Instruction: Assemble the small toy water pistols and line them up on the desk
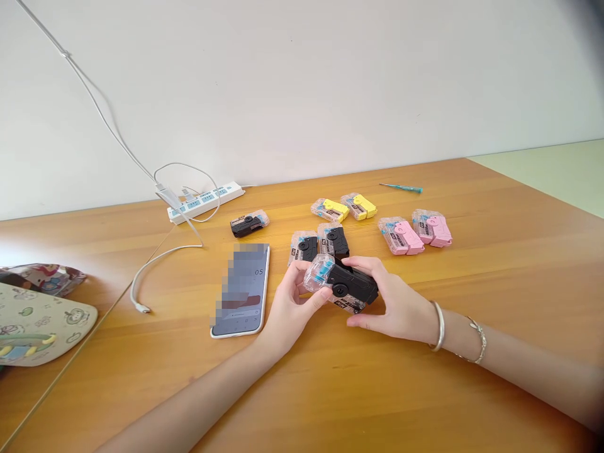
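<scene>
Both hands close on a black toy pistol (342, 286) with a clear, blue-tipped block at one end; it sits just above the hands' meeting point, lifted at the table's near side. The left hand (290, 308) clamps the clear block between thumb and fingers; the right hand (394, 302) wraps the black body from the 3 o'clock side, with a silver bangle (438, 326) and a thin bracelet (476, 340) on that wrist.

Seven more pistols lie on the wooden table (481, 390), each with clear plastic parts; two black ones (306, 248) sit at 12 o'clock, just beyond the hands, and a third black one (249, 223) lies apart at 10 o'clock. Two yellow ones (342, 209) sit beyond them, and two pink ones (415, 229) lie at 2 o'clock; none of these seven is in a hand. A teal-handled screwdriver (400, 187) lies alone at 1 o'clock; a smartphone (240, 290) lies at 9 o'clock, with a white power strip (205, 202) and its cables behind it.
</scene>
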{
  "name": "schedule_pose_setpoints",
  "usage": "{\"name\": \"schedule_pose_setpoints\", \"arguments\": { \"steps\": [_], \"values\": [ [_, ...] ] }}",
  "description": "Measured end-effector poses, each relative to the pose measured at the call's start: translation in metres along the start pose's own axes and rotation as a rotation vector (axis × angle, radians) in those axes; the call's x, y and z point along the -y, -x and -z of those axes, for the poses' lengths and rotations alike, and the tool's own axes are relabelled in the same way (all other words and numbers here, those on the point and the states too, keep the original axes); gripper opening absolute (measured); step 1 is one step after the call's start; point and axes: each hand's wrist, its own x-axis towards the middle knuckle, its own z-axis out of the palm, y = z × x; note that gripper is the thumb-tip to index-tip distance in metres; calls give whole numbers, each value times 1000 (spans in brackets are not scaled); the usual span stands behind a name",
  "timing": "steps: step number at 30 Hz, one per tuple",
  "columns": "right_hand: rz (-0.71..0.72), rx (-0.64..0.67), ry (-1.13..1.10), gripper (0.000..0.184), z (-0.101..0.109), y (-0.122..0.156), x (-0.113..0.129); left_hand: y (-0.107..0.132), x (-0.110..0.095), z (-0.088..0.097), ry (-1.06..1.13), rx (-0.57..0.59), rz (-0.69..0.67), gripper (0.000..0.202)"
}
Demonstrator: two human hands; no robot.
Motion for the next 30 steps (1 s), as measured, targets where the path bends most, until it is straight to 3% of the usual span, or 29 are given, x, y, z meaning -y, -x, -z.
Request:
{"name": "schedule_pose_setpoints", "arguments": {
  "steps": [4,10,15,18,23,26,30],
  "values": [
    [-4,43,73,80,0,1,0,-1,0,0,-5,-14,-24,33],
    [227,-67,328,74,5,-2,7,1,-1,-3,21,-11,9,35],
    [333,23,522,62,3,1,17,3,0,-4,-49,81,34,43],
    [290,38,500,62,5,-1,16,4,-1,-4,-129,101,1,31],
    [101,-96,409,64,23,-13,-2,5,-4,-3,-304,95,-5,19],
    [-15,-118,489,61,33,-20,-21,6,-4,-4,-384,94,-2,15],
    [-114,-77,641,60,36,-25,-45,6,-3,-4,-433,135,-96,21]
  ]
}}
